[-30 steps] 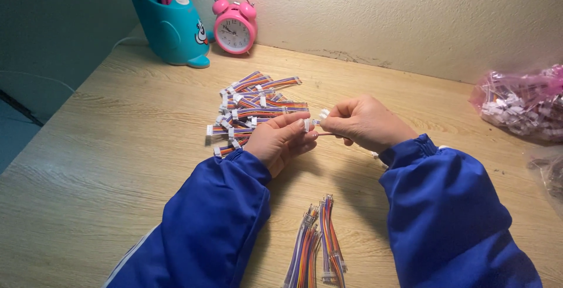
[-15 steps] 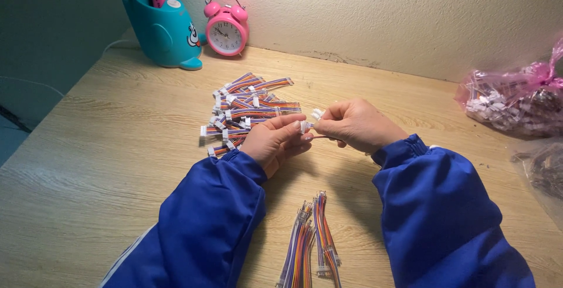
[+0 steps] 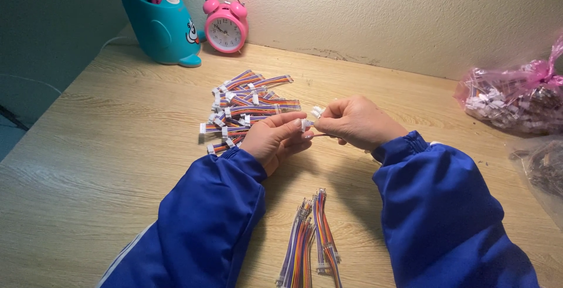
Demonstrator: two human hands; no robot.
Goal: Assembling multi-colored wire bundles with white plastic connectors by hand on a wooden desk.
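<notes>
above the grainy wooden table (image 3: 88, 165), the left hand (image 3: 272, 141) and right hand (image 3: 355, 122) pinch a small white plastic connector (image 3: 316, 112) on thin, striped rainbow ribbon wires (image 3: 308, 136).

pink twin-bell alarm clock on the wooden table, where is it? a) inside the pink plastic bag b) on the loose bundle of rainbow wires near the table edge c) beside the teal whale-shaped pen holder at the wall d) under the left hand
c: the pink twin-bell alarm clock stands just right of the teal whale-shaped pen holder, against the wall at the far side of the wooden table.
</notes>
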